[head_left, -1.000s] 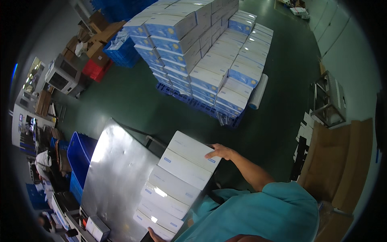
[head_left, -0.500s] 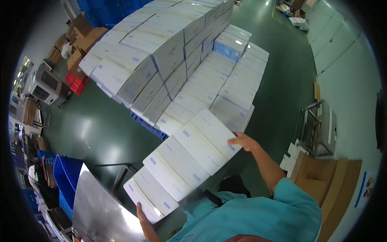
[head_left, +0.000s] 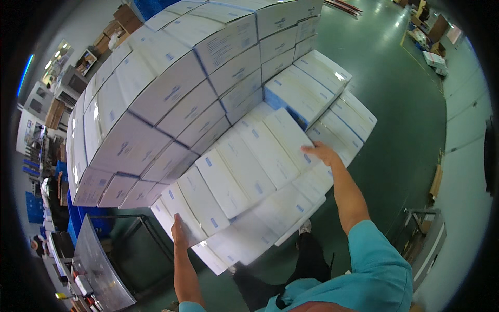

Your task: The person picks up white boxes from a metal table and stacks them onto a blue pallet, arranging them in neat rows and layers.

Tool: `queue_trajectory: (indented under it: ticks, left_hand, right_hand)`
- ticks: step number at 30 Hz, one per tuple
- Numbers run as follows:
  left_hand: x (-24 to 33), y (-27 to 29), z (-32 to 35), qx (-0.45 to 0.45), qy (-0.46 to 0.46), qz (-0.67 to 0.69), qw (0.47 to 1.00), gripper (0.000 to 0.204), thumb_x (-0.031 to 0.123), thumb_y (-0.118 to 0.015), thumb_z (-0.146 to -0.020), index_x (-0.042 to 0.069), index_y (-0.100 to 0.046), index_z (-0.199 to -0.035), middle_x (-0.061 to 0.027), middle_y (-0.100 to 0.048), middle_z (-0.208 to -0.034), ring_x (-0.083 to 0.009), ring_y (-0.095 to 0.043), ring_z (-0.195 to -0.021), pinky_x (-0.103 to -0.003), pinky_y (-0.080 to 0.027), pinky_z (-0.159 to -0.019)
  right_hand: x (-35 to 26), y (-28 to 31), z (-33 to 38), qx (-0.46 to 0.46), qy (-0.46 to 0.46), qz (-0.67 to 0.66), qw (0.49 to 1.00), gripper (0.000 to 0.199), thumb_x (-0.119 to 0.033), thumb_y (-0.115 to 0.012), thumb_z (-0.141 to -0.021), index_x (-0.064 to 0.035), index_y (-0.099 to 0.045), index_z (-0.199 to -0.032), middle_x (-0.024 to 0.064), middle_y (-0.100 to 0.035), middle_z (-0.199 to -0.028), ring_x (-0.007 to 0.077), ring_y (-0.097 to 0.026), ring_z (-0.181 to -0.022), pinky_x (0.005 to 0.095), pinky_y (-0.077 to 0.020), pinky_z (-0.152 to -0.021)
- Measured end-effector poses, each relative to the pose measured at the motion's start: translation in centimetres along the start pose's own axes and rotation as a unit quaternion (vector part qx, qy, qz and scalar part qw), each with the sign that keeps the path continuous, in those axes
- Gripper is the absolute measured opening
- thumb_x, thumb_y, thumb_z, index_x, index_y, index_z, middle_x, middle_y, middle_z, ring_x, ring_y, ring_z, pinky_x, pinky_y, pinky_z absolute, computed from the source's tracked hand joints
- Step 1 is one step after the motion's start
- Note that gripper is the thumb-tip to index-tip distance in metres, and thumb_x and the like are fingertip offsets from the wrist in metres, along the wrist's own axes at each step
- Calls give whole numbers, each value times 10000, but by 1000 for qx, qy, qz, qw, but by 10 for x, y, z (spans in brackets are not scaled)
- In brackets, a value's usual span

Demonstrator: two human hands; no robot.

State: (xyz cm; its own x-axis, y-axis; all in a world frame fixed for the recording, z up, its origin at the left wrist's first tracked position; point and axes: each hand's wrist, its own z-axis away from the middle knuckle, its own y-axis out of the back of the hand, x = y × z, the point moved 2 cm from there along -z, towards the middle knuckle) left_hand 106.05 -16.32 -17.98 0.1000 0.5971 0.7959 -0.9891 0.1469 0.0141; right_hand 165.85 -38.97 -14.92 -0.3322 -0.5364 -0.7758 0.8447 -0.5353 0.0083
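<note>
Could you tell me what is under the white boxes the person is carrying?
Under the carried boxes show lower stacked boxes, green floor and a shoe; the rest beneath is covered.

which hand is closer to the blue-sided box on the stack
Right. The right hand grips the carried boxes just below the blue-sided box; the left hand holds their opposite, near end.

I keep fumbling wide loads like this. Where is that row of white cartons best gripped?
At its two short ends, one hand from each side, as the left hand and right hand do: the row of white cartons is long and loose, so inward pressure likely holds it together.
</note>
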Motion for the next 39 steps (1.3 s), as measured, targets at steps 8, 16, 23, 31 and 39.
queue_trajectory:
  ticks: [8,16,23,31,39]
  left_hand:
    - [18,-36,44,45,22,-256,965,653,537,-478,-872,-36,-508,-1183,-101,-566,-1056,-187,-534,-838,-315,-446,-678]
    - [-28,-38,65,48,-16,10,999,662,369,-681,-791,92,-368,-1304,-120,-482,-1211,-328,-505,-1091,-562,-467,-768]
    - [0,-96,72,51,-15,109,993,459,174,-621,-856,35,-392,-1229,-71,-561,-1063,-222,-589,-904,-427,-529,-714]
    - [8,-92,48,-38,-16,109,993,463,153,-598,-869,79,-359,-1259,-72,-543,-1108,-191,-566,-974,-379,-511,-774]
    - [18,-89,55,-15,-1,53,998,589,239,-654,-822,100,-320,-1287,-101,-521,-1139,-241,-536,-1000,-471,-453,-772]
  right_hand:
    - [26,13,-15,31,99,-31,994,631,-330,-729,-757,6,-497,-1237,137,-561,-1169,212,-502,-1097,308,-394,-916]
    - [50,-65,23,186,58,-235,952,630,-263,-687,-799,-45,-348,-1284,49,-486,-1236,192,-453,-1127,385,-414,-856]
    - [-25,-68,-20,145,4,-223,964,592,-387,-680,-788,-116,-391,-1228,40,-480,-1241,220,-446,-1142,508,-427,-815]
    - [-44,-77,-53,166,-37,-189,967,559,-437,-626,-791,-98,-499,-1216,80,-486,-1232,269,-455,-1101,521,-430,-847]
    - [38,-91,-16,170,-15,-128,977,491,-396,-634,-791,-144,-489,-1186,55,-511,-1144,210,-477,-1061,447,-422,-857]
